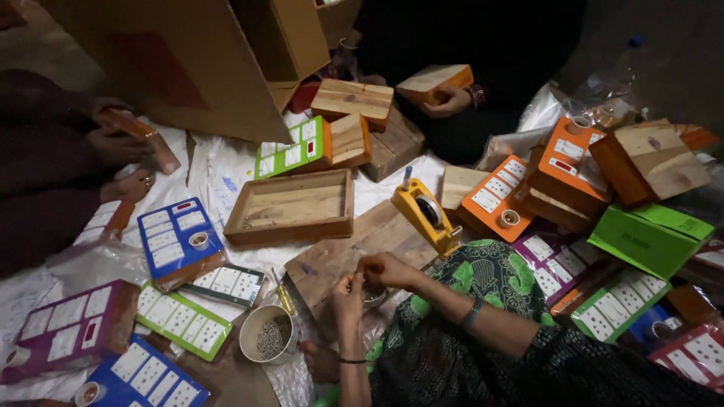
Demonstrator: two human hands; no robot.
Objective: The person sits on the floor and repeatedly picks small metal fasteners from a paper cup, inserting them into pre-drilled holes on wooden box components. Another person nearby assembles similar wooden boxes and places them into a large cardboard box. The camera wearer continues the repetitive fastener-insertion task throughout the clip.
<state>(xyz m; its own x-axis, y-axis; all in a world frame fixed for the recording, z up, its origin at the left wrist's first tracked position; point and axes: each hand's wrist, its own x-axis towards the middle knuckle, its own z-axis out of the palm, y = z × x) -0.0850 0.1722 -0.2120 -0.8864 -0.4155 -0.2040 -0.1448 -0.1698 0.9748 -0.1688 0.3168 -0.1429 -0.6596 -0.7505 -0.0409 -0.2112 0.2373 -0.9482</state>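
My left hand (348, 290) and my right hand (388, 269) meet fingertip to fingertip over a wooden board (332, 256) in front of my knee. Both pinch a small part that is too tiny and dark to identify. Just under them sits a small metal bowl (374, 299). My right wrist wears a teal bangle (472, 313) and my left wrist a thin dark band. A round cup of screws (268, 336) stands to the left of my left hand. A yellow-handled screwdriver (285, 298) lies beside the cup.
An open wooden tray (290, 205) and a yellow tape dispenser (426, 215) lie beyond the board. Coloured switch-socket boards lie all around: blue (177, 237), green (290, 151), orange (494, 200). A person at the left holds a wooden box (143, 137). Another across holds a wooden box (436, 81). A cardboard box (188, 60) stands behind.
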